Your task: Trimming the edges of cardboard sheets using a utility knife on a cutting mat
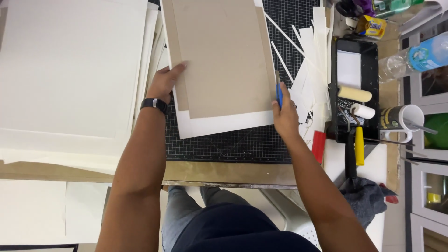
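Head view: left hand [165,81] presses flat, fingers spread, on board [219,56]; right hand [284,114] grips knife [279,93], trimming the edge; a steady pull follows.

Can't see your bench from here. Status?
Left hand flat on brown board. Right hand holds blue knife at board's right edge. White strips lie beside the cut.

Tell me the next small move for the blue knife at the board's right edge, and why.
Probably draw the blue utility knife toward the body along the right edge of the brown board. The right hand has it at that edge, white paper shows below, and the left hand presses the board flat on the cutting mat.
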